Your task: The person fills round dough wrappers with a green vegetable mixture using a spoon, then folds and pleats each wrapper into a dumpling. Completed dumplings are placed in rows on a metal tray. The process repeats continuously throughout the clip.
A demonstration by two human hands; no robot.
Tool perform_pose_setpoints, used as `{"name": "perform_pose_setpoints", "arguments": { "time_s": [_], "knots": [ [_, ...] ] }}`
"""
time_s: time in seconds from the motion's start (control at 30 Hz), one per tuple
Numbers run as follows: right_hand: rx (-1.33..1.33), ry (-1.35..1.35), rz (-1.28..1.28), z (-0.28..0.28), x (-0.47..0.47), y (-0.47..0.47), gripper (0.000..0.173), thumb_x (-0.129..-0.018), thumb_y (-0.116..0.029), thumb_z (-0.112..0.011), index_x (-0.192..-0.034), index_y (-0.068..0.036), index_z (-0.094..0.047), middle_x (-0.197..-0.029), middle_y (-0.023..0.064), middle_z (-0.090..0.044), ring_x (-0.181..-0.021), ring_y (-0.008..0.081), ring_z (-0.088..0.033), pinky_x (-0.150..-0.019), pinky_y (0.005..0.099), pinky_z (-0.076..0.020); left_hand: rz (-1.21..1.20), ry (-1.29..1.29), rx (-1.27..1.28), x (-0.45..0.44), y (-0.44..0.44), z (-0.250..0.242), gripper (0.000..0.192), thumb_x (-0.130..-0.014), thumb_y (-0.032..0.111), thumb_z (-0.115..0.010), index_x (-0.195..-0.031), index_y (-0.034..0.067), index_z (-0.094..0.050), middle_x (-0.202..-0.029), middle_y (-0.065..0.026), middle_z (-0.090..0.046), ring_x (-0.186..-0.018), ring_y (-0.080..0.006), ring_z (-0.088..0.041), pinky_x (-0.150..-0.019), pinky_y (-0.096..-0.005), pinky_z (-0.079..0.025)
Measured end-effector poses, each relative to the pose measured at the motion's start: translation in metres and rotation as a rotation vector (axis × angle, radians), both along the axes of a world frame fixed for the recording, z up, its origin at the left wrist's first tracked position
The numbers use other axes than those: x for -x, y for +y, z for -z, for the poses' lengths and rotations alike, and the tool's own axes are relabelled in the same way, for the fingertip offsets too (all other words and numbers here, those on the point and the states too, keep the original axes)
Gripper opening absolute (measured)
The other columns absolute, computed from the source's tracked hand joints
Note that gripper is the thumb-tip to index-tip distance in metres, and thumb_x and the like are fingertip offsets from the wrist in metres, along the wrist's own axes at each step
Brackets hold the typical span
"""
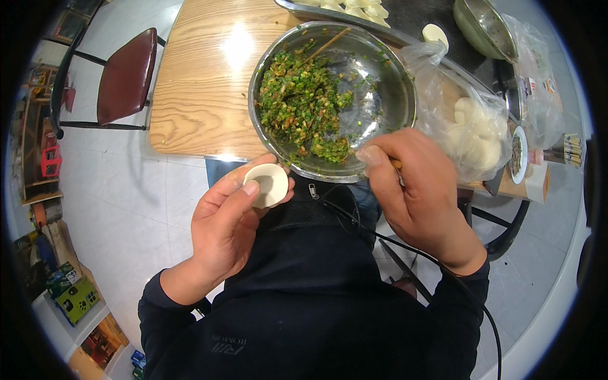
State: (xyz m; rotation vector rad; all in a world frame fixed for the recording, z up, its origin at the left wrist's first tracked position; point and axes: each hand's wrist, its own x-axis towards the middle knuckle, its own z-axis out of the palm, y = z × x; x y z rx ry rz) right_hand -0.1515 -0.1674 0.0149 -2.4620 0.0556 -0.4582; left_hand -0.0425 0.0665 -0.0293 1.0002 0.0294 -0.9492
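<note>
A round, pale dough wrapper lies on the fingers of my left hand, with the thumb pressing its near edge. My right hand is closed around a thin utensil with a yellowish end, over the near right rim of a steel bowl; the utensil's tip is among the filling. Chopped green filling fills the bowl's left side, and a wooden chopstick leans in it. To the right, a clear plastic bag holds more round wrappers.
Behind the bowl, a metal tray holds pale dumplings. One dough piece and a second metal bowl stand at the back right. A small plate sits at the table's right. A dark red chair stands left of the wooden table.
</note>
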Motion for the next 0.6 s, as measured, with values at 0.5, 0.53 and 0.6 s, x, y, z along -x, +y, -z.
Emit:
{"name": "perform_pose_setpoints", "arguments": {
  "time_s": [0.5, 0.53, 0.6],
  "knots": [
    [-0.053, -0.001, -0.304, -0.001, -0.024, -0.002, 0.010, -0.097, -0.003, -0.061, -0.105, -0.002, -0.066, -0.095, 0.0133, -0.068, -0.085, 0.0324, -0.062, -0.077, 0.0397, -0.0493, 0.031, 0.009, 0.009, -0.003, 0.000, -0.003, 0.040, -0.105, 0.010, -0.054, -0.141, -0.007, -0.054, -0.122, -0.0195, -0.070, -0.115, -0.0271, -0.067, -0.105, -0.0397, -0.051],
    [-0.057, -0.001, -0.314, -0.002, -0.023, -0.003, 0.010, -0.097, -0.003, -0.061, -0.106, -0.002, -0.066, -0.095, 0.0132, -0.068, -0.084, 0.0324, -0.062, -0.077, 0.0395, -0.0491, 0.033, 0.011, 0.021, -0.003, 0.001, -0.004, 0.040, -0.105, 0.010, -0.054, -0.141, -0.008, -0.054, -0.122, -0.0195, -0.070, -0.115, -0.0269, -0.067, -0.105, -0.0392, -0.051],
    [-0.092, 0.000, -0.299, -0.002, -0.022, -0.005, 0.010, -0.099, -0.004, -0.060, -0.106, -0.002, -0.066, -0.095, 0.0126, -0.068, -0.085, 0.0299, -0.062, -0.078, 0.0383, -0.0489, 0.029, 0.010, 0.015, -0.003, 0.000, -0.003, 0.040, -0.105, 0.010, -0.054, -0.141, -0.008, -0.054, -0.123, -0.0195, -0.070, -0.115, -0.0267, -0.067, -0.105, -0.0389, -0.051]
  ]
}}
